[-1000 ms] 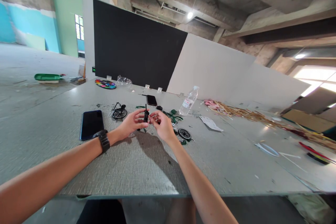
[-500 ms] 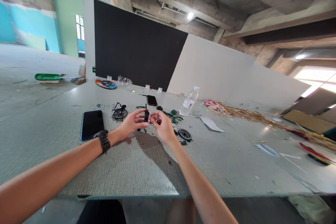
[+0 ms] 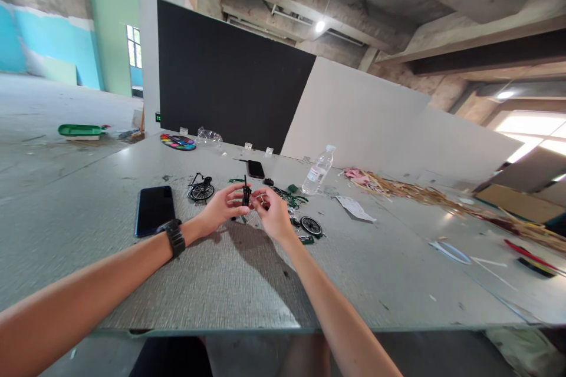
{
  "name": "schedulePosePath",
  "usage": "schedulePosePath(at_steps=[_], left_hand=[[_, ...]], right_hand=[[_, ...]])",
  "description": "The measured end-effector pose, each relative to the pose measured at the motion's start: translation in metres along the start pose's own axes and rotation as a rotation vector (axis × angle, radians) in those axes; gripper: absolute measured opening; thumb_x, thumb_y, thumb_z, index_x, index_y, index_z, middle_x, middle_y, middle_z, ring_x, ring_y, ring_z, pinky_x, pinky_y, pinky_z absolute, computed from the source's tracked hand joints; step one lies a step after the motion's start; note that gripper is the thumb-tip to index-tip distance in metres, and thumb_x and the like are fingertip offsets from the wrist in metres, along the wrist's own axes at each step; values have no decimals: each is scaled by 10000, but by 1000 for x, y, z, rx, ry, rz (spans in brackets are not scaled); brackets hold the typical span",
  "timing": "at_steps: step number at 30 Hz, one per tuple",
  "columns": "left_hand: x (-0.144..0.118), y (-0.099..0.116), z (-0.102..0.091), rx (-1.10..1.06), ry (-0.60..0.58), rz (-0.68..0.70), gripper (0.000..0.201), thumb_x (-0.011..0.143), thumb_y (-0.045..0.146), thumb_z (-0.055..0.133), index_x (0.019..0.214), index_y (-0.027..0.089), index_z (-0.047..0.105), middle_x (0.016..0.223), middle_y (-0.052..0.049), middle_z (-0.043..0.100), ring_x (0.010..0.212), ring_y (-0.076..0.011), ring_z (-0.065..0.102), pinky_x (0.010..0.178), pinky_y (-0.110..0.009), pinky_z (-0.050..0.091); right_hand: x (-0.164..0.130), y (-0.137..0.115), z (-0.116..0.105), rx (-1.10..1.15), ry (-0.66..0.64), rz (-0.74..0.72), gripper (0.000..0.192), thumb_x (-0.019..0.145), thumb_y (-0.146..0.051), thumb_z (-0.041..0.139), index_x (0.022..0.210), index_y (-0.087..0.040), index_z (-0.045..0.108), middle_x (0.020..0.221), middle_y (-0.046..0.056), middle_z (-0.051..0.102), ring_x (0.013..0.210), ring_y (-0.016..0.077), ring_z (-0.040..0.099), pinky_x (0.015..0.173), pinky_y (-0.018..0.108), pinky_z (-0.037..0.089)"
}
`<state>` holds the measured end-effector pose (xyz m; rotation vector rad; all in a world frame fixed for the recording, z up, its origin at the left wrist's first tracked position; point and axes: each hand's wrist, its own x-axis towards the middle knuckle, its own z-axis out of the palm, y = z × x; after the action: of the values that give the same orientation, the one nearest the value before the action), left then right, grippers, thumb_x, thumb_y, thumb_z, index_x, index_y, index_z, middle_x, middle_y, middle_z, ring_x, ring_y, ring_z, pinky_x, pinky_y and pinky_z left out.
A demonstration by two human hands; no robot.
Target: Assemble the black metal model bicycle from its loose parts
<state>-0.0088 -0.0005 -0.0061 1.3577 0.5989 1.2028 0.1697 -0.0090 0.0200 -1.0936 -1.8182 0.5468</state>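
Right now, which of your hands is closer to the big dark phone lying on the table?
Left. The left hand is just right of the big dark phone; the right hand is farther right, beyond the left hand.

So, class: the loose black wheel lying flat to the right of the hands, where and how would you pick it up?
Probably pinch the loose wheel by opposite sides of its tyre, coming from above: it lies flat on the table, its thin spokes look fragile, and the right hand is nearest.
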Motion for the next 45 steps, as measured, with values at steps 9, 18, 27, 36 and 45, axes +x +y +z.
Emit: schedulePosePath(at_steps=[9,18,27,36,45], left_hand=[[0,-3,-2,-47,-4,22,775,697,278,881,1386,188,536,1180,-134,679,998,-221,679,936,-415,517],[0,-2,-1,-3,-13,23,773,694,290,880,1380,191,537,1184,-128,673,988,-208,670,926,-390,504],[0,-2,-1,-14,0,11,788,688,296,887,1384,195,531,1210,-130,656,982,-207,670,911,-382,510],[0,-2,0,-50,4,16,771,678,299,894,1358,189,547,1147,-119,678,964,-206,676,916,-395,513],[0,-2,-1,-23,5,18,774,682,292,892,1367,188,546,1161,-120,674,967,-207,676,905,-383,521]], right_hand=[[0,-4,-3,15,20,-15,190,905,-398,611,947,-213,604,811,40,716,712,197,675,659,298,491],[0,0,0,34,21,-13,178,903,-393,609,938,-219,601,816,48,719,725,207,685,671,311,510],[1,-1,0,1,19,-27,148,898,-356,608,945,-216,611,832,41,724,711,192,666,639,291,480],[0,-2,-1,12,28,-23,191,906,-404,610,950,-218,607,815,40,716,709,198,672,655,301,497],[0,-3,0,4,36,-28,188,903,-405,606,943,-222,606,827,42,715,722,200,668,664,301,492]])
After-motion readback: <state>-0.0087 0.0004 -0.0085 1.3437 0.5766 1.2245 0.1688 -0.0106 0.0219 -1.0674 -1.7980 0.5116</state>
